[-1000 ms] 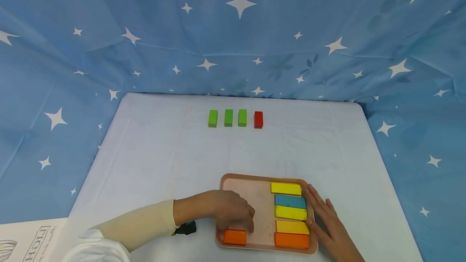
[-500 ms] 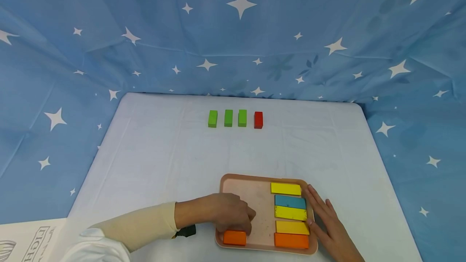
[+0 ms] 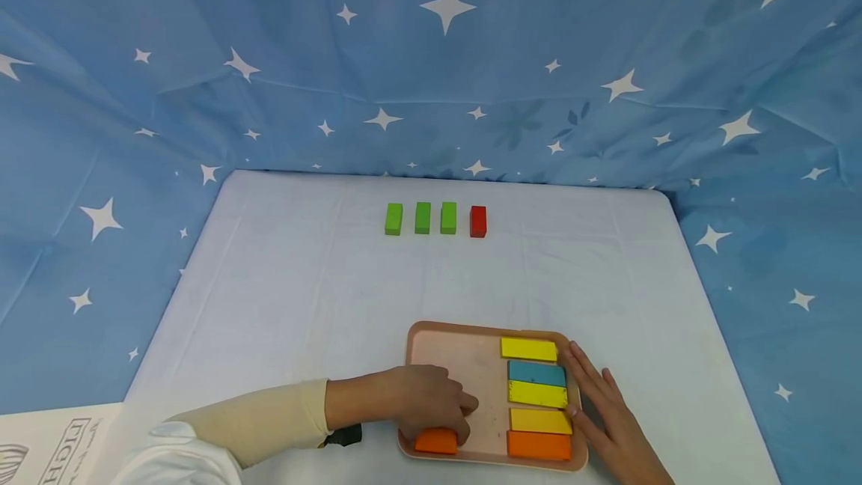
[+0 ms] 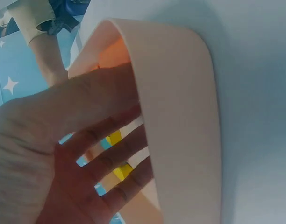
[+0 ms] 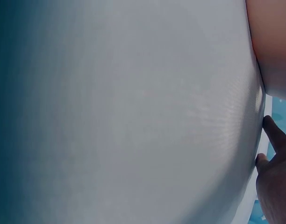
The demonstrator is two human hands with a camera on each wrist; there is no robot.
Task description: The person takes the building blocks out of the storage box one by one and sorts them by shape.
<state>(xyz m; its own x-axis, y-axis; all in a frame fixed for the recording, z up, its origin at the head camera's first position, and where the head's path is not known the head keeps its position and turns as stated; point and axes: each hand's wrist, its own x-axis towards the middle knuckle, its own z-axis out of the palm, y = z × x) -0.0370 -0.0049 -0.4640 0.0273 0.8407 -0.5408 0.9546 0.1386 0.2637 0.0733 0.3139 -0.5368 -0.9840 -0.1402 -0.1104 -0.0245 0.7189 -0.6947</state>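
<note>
A pinkish-tan tray point(image 3: 485, 462) lies near the table's front edge. My left hand point(image 3: 431, 399) reaches over its left side and grips an orange block point(image 3: 436, 441) in the near left corner, thumb and a curled finger at its ends. In the left wrist view, the thumb lies along the orange block point(image 4: 113, 53), behind the tray wall point(image 4: 180, 112); the other fingertips are hidden by that wall. My right hand point(image 3: 616, 425) rests with extended fingers along the tray's right rim. White tabletop fills most of the right wrist view.
Along the tray's right side lie yellow blocks point(image 3: 528, 349), a blue block point(image 3: 536, 373) and a longer orange block point(image 3: 539, 445). Three green blocks point(image 3: 422, 218) and a red block point(image 3: 478, 221) stand in a row farther back. A printed sheet point(image 3: 60, 444) is at lower left.
My left hand has moved slightly nearer and to the right, closing its fingers about the orange block, which has shifted a little. My right hand and the tray have stayed put.
</note>
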